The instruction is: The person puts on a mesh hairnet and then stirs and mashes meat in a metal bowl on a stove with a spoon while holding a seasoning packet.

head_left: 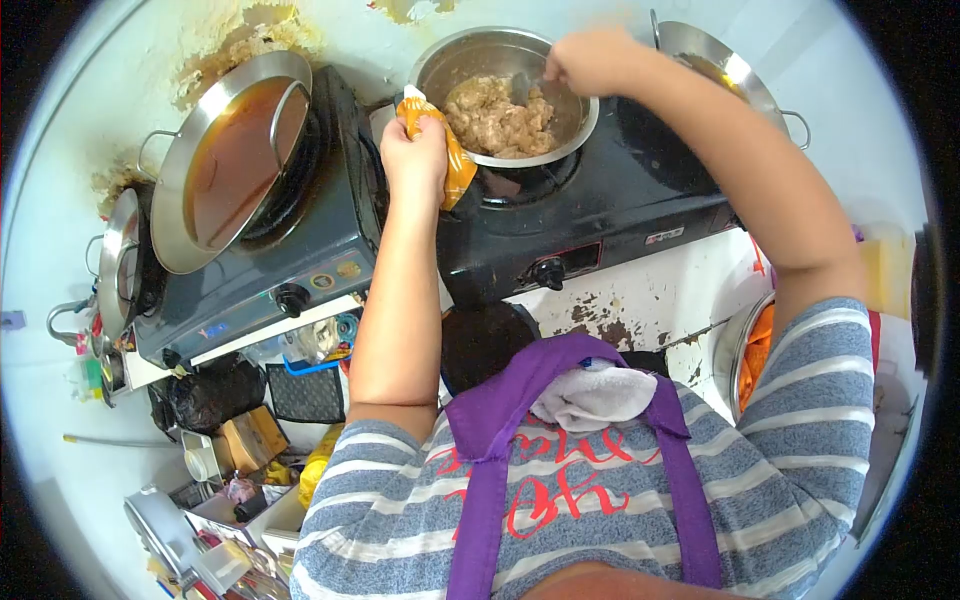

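A steel bowl (588, 125) sits on the right-hand stove, with a pale brown, lumpy mixture (500, 120) inside. My left hand (415, 155) is closed around an orange cloth with a white pattern (458, 172), held against the bowl's left rim. Above the bowl's right side, my right hand (600, 62) is closed and slightly blurred. A grey utensil, seemingly a spoon (520, 88), stands in the mixture just left of that hand. Its handle is mostly hidden, but it appears to run up to my fingers.
At left, a wide wok of reddish-brown liquid (225, 175) rests on another black stove (340, 230). A smaller pan (120, 250) lies beyond it. Another wok (735, 75) is behind my right arm. A metal pot with orange contents (735, 340) stands low at right. Crates and containers fill the lower left.
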`<state>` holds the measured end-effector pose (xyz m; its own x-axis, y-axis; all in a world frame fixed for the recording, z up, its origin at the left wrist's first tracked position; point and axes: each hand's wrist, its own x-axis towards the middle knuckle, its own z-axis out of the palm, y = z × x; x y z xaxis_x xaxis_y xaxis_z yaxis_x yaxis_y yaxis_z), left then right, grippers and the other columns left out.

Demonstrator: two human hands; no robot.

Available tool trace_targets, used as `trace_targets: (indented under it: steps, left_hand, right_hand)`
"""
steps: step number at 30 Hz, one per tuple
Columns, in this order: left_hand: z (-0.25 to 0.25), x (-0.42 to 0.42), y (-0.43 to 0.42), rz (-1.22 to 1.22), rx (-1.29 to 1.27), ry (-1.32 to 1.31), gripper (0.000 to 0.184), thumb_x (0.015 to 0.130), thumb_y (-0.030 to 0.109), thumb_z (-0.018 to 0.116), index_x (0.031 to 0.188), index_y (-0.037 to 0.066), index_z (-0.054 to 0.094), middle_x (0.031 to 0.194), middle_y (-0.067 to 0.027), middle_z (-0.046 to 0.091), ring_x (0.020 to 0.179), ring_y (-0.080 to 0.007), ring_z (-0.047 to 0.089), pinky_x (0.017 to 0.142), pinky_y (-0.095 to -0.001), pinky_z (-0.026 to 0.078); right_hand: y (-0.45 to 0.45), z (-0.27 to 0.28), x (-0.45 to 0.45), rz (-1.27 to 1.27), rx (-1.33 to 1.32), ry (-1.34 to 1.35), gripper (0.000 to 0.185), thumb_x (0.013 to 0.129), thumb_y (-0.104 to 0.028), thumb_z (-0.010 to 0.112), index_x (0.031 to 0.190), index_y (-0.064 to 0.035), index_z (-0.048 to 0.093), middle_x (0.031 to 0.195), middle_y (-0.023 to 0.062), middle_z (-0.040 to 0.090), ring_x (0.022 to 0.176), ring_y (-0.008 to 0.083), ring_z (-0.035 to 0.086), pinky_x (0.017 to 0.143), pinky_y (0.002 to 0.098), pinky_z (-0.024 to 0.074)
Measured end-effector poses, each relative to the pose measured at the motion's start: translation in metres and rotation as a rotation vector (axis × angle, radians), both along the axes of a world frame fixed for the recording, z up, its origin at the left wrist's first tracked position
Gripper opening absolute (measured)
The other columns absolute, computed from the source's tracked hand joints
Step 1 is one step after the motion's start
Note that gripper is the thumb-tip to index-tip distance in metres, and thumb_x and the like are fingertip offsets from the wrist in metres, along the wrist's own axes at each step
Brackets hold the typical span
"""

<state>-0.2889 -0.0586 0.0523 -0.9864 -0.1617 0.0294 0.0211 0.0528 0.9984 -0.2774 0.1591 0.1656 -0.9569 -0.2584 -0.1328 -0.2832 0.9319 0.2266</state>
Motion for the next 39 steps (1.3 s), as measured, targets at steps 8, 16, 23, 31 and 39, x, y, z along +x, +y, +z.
trace_targets:
  steps: [8, 16, 23, 31, 39]
  left_hand:
    - [-0.003, -0.004, -0.002, -0.019, 0.026, 0.007, 0.020, 0.080, 0.012, 0.054, 0.091, -0.005, 0.053, 0.075, -0.0073, 0.058, 0.061, -0.0132, 0.055, 0.054, -0.0265, 0.044]
    - [0.006, 0.004, 0.000, -0.014, 0.066, -0.048, 0.021, 0.080, 0.012, 0.054, 0.091, -0.005, 0.052, 0.078, -0.0093, 0.058, 0.066, -0.0145, 0.055, 0.060, -0.0279, 0.045]
    - [0.006, 0.004, 0.002, 0.010, 0.040, -0.010, 0.021, 0.081, 0.014, 0.054, 0.091, -0.004, 0.053, 0.075, -0.0074, 0.058, 0.061, -0.0133, 0.055, 0.054, -0.0267, 0.044]
    - [0.003, 0.000, 0.001, 0.003, 0.006, -0.016, 0.020, 0.082, 0.013, 0.054, 0.092, -0.005, 0.053, 0.076, -0.0074, 0.058, 0.062, -0.0135, 0.055, 0.056, -0.0267, 0.045]
    - [0.010, 0.003, 0.000, -0.043, 0.064, -0.034, 0.023, 0.081, 0.013, 0.054, 0.095, -0.006, 0.052, 0.079, -0.0091, 0.058, 0.064, -0.0149, 0.056, 0.057, -0.0273, 0.046]
  right_hand:
    - [-0.005, 0.012, -0.021, -0.019, -0.312, -0.095, 0.023, 0.073, -0.012, 0.058, 0.095, -0.0125, 0.064, 0.087, 0.0076, 0.064, 0.078, 0.0229, 0.062, 0.069, 0.0367, 0.0473]
    - [-0.041, 0.020, -0.023, -0.038, -0.237, -0.143, 0.023, 0.072, -0.012, 0.057, 0.094, -0.0159, 0.063, 0.087, 0.0049, 0.064, 0.083, 0.0220, 0.060, 0.071, 0.0361, 0.0466]
    - [-0.047, 0.013, -0.017, -0.066, -0.125, -0.115, 0.017, 0.072, -0.013, 0.058, 0.087, -0.0127, 0.064, 0.083, 0.0048, 0.065, 0.079, 0.0209, 0.061, 0.069, 0.0358, 0.0470]
    - [-0.027, 0.015, -0.004, -0.115, -0.064, -0.157, 0.014, 0.074, -0.017, 0.058, 0.084, -0.0129, 0.066, 0.077, 0.0078, 0.064, 0.074, 0.0236, 0.061, 0.066, 0.0369, 0.0467]
    - [-0.045, 0.066, 0.034, 0.225, 0.218, -0.180, 0.012, 0.070, -0.015, 0.059, 0.078, -0.0106, 0.067, 0.073, 0.0110, 0.064, 0.070, 0.0286, 0.061, 0.062, 0.0383, 0.0476]
